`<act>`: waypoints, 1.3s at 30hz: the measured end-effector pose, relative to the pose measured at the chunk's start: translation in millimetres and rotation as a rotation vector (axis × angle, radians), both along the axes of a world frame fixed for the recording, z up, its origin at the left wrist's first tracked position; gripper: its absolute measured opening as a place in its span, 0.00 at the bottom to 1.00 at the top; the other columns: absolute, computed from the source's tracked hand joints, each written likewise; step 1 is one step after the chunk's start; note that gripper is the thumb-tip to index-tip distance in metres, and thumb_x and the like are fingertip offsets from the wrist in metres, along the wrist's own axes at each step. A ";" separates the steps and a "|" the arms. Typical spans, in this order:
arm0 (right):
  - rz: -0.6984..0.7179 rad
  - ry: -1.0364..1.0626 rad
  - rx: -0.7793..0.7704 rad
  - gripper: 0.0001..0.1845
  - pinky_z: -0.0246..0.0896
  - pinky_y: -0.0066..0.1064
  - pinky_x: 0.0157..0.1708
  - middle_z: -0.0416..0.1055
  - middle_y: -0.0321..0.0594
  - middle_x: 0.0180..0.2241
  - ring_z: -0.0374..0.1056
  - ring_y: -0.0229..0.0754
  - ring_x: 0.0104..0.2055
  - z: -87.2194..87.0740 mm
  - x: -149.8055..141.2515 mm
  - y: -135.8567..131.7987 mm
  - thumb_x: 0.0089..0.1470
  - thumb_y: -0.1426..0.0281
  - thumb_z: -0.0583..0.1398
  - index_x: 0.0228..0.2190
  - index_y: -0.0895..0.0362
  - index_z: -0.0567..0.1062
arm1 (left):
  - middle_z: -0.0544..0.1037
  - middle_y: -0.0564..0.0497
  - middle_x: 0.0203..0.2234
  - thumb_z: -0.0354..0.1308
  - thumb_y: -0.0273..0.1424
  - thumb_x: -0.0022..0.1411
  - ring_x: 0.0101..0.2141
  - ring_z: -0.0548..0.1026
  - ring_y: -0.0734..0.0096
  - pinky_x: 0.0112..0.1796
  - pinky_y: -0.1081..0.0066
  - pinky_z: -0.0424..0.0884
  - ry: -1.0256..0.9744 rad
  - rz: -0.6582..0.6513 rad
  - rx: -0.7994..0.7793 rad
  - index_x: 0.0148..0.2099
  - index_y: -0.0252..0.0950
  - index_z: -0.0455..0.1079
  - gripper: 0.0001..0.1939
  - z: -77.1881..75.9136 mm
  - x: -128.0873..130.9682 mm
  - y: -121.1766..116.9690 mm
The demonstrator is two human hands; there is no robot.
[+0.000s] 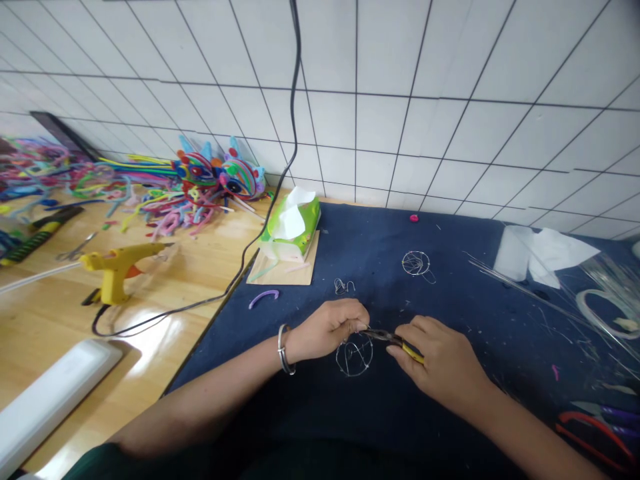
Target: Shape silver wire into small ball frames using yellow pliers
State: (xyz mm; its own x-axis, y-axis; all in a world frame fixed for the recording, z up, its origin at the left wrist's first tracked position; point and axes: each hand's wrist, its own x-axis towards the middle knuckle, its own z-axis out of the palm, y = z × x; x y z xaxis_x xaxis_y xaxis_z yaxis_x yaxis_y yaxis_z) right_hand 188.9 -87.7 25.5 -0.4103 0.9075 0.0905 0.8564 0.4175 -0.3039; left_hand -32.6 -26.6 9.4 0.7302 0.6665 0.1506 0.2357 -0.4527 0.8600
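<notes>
Pinched between the thumb and fingers of my left hand point(327, 330) is the top edge of a round wire ornament point(354, 355), a ring with wires bent across its inside. My right hand point(435, 353) is wrapped around the yellow-handled pliers point(393, 338). Their dark jaws point left and reach the wire right at my left fingertips; whether they are clamped on it I cannot tell. A second wire ring point(416, 263) with thin wire inside lies farther back on the dark blue cloth point(310, 373). Between the two rings and to the left sits a small tangle of wire hooks point(342, 287).
At left on the wooden table are a yellow hot glue gun point(117, 267), a white box-like object point(55, 400) and colourful pipe cleaners point(180, 213). A green tissue pack point(293, 223) stands behind my left hand. Loose wires point(515, 283) and red-handled scissors point(595, 433) lie at right.
</notes>
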 end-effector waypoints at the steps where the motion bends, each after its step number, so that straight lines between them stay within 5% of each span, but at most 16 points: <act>1: -0.001 -0.003 0.003 0.09 0.56 0.28 0.31 0.66 0.37 0.26 0.63 0.37 0.32 0.0 0.1 0.2 0.54 0.64 0.54 0.31 0.54 0.72 | 0.66 0.53 0.26 0.43 0.27 0.64 0.24 0.65 0.80 0.27 0.77 0.64 0.000 -0.004 -0.015 0.32 0.32 0.63 0.10 -0.3 -0.1 -0.1; 14: -0.012 0.233 -0.384 0.10 0.57 0.28 0.32 0.66 0.34 0.30 0.63 0.35 0.32 4.5 7.2 15.9 0.54 0.61 0.54 0.34 0.52 0.72 | 0.64 0.54 0.25 0.46 0.30 0.64 0.21 0.65 0.83 0.25 0.78 0.62 -0.121 0.013 -0.300 0.33 0.31 0.63 0.09 -6.2 -1.8 3.1; 30: 0.018 0.098 -0.237 0.12 0.55 0.29 0.31 0.66 0.36 0.29 0.62 0.37 0.31 -1.9 4.3 8.6 0.55 0.61 0.52 0.34 0.52 0.71 | 0.64 0.53 0.27 0.45 0.28 0.64 0.22 0.65 0.83 0.24 0.79 0.63 -0.018 -0.026 -0.118 0.33 0.32 0.62 0.09 -5.3 -3.8 2.7; 39: 0.025 0.119 -0.291 0.13 0.54 0.28 0.29 0.65 0.35 0.27 0.61 0.36 0.29 -0.2 4.4 9.7 0.55 0.60 0.51 0.32 0.52 0.71 | 0.67 0.53 0.25 0.46 0.28 0.64 0.24 0.65 0.80 0.28 0.77 0.63 0.012 -0.011 -0.011 0.33 0.32 0.64 0.08 -0.3 -2.8 4.4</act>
